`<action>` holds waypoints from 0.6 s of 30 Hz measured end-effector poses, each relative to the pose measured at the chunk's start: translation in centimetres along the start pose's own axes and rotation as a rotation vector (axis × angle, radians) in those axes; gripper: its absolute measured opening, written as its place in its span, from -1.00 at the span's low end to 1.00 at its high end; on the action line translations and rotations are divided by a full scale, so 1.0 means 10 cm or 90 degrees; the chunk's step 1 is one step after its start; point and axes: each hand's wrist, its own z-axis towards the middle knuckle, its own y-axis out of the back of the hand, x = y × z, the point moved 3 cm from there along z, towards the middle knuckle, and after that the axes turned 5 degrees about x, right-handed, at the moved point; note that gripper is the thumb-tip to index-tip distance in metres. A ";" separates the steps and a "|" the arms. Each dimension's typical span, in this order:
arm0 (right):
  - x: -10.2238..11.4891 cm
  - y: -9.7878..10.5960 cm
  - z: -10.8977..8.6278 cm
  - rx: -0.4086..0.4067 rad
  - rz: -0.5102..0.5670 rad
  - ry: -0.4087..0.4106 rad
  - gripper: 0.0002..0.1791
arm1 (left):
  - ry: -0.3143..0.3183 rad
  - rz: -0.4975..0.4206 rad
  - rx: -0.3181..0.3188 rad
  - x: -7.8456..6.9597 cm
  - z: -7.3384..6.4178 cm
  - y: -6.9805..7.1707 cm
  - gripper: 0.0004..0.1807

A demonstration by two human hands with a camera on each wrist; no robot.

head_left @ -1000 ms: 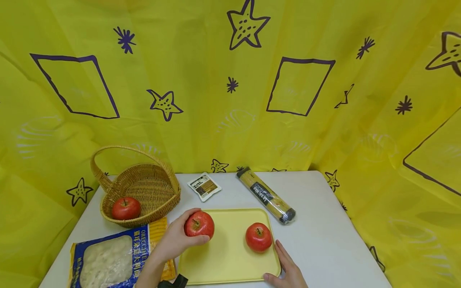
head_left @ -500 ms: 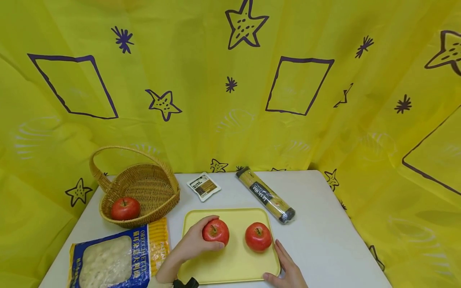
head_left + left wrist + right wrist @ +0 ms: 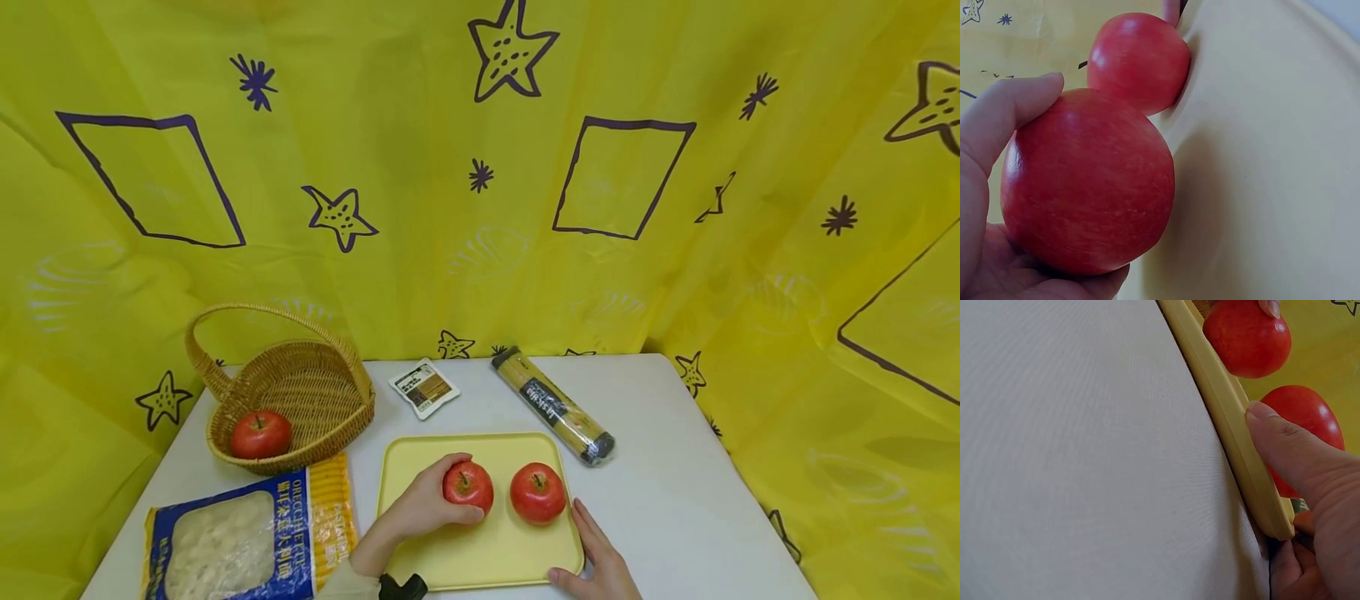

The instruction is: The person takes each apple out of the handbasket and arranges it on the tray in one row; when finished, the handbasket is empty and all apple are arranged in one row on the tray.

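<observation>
My left hand [image 3: 432, 502] grips a red apple [image 3: 468, 489] between thumb and fingers, over the middle of the pale yellow tray [image 3: 420, 567]. In the left wrist view this apple [image 3: 1088, 187] casts a shadow on the tray beside it. A second red apple [image 3: 538, 493] rests on the tray's right side, just right of the held one, stem up. At the tray's front right corner my right hand [image 3: 600, 560] holds the edge, thumb [image 3: 1272, 428] on the front rim and fingers along the right side.
A wicker basket [image 3: 330, 396] with one red apple [image 3: 261, 434] inside stands back left. In front of it lies a blue and yellow pasta bag [image 3: 225, 542]. Behind the tray are a small flat packet [image 3: 424, 388] and a spaghetti pack [image 3: 553, 406]. A yellow curtain [image 3: 420, 125] encloses the table.
My left hand has carried the apple rightward from the tray's left edge to its middle, near the second apple. The right hand stays at the tray's corner.
</observation>
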 end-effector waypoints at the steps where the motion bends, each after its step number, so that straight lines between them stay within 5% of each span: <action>1: 0.00 0.00 0.00 0.002 0.007 -0.005 0.12 | -0.001 0.002 0.002 0.00 0.01 -0.01 -0.06; 18: 0.00 0.00 0.01 0.006 0.006 -0.011 0.13 | -0.014 0.013 0.016 0.00 0.12 -0.17 -0.09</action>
